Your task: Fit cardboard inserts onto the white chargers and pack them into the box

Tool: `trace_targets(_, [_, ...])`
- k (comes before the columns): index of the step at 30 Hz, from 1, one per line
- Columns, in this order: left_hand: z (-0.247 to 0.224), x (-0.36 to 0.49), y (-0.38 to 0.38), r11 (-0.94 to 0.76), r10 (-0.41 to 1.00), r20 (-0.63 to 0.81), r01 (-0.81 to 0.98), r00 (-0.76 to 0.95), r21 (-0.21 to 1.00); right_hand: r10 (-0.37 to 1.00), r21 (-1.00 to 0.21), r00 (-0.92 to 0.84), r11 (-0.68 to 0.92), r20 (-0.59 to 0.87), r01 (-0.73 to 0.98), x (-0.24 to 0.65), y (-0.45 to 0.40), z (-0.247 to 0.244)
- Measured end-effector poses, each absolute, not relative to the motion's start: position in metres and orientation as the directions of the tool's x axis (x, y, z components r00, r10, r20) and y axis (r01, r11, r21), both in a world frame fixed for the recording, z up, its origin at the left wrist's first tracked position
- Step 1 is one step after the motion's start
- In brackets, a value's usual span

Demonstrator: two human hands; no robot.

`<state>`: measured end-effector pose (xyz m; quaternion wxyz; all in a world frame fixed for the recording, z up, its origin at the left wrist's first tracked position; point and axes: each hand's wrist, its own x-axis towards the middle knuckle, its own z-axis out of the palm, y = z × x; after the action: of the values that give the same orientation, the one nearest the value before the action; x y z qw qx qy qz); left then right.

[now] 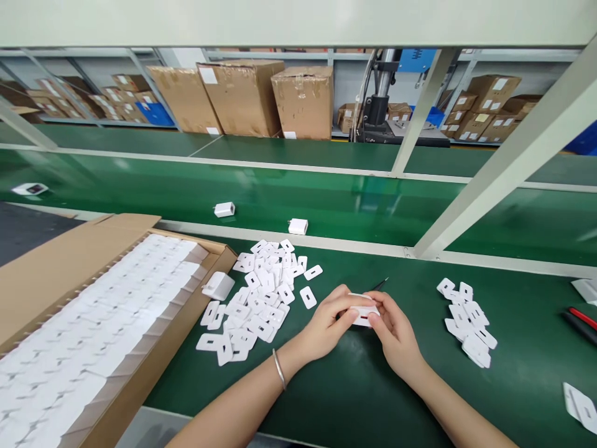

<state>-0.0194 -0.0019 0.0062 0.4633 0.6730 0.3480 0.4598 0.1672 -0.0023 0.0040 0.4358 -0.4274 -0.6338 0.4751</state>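
Both my hands meet over the green bench around one white piece (364,316) with a slot in its face. My left hand (329,320) grips its left side, thumb on the front and fingers over the top. My right hand (395,330) pinches the right side with thumb and fingers. A thin dark pointed tool (380,285) shows just behind my right fingers; the rest of it is hidden. Left of my hands is a large spread of white slotted plates (265,280). A smaller pile of plates (471,320) lies to the right.
An open carton (186,330) of white units in dividers stands at the left, a white adapter (218,285) beside it. More adapters (298,226) sit on the green strip behind. Red-black pliers-like handles (583,322) lie far right. A slanted metal post (504,149) rises at right.
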Motion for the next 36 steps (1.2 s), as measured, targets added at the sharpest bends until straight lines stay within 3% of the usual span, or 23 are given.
trace_targets(4, [0.003, -0.024, 0.000, -0.157, 0.926, 0.181, -0.100, 0.332, 0.983, 0.933, -0.951, -0.255, 0.288, 0.253, 0.110, 0.169, -0.005, 0.002])
trace_targets(7, [-0.004, -0.020, 0.002, 0.028, 0.898, 0.094, -0.270, 0.429, 0.962, 0.908, -0.918, -0.319, 0.343, 0.270, 0.201, 0.175, -0.003, 0.004])
trace_targets(10, [0.000, -0.018, 0.006, 0.106, 0.871, 0.128, -0.436, 0.474, 0.894, 0.884, -0.867, -0.378, 0.399, 0.276, 0.300, 0.182, 0.002, 0.006])
trace_targets(13, [0.020, -0.025, 0.009, 0.050, 0.860, 0.187, -0.443, 0.475, 0.895, 0.848, -0.814, -0.404, 0.483, 0.342, 0.324, 0.187, 0.007, 0.008])
trace_targets(17, [0.058, -0.063, 0.016, -0.268, 0.921, 0.313, -0.207, 0.230, 0.941, 0.874, -0.792, -0.241, 0.485, 0.422, 0.370, 0.188, 0.011, 0.008])
trace_targets(19, [0.073, -0.097, 0.023, -0.412, 0.911, 0.410, 0.065, 0.041, 0.909, 0.903, -0.800, -0.126, 0.423, 0.410, 0.426, 0.188, 0.012, 0.008])
trace_targets(21, [0.080, -0.140, 0.031, -0.451, 0.841, 0.527, 0.377, -0.124, 0.809, 0.912, -0.791, -0.075, 0.388, 0.403, 0.473, 0.188, 0.014, 0.007])
trace_targets(23, [0.080, -0.184, 0.037, -0.324, 0.758, 0.584, 0.609, -0.291, 0.724, 0.913, -0.766, -0.082, 0.381, 0.399, 0.517, 0.188, 0.016, 0.006])
trace_targets(25, [0.073, -0.224, 0.037, -0.060, 0.696, 0.574, 0.762, -0.431, 0.645, 0.912, -0.744, -0.108, 0.387, 0.395, 0.545, 0.188, 0.017, 0.005])
trace_targets(27, [0.063, -0.254, 0.033, 0.210, 0.731, 0.499, 0.850, -0.465, 0.484, 0.910, -0.730, -0.134, 0.397, 0.392, 0.557, 0.187, 0.018, 0.004])
trace_targets(36, [0.030, -0.282, 0.023, 0.343, 0.882, 0.292, 0.928, -0.371, 0.142, 0.904, -0.703, -0.142, 0.405, 0.403, 0.585, 0.189, 0.020, 0.002])
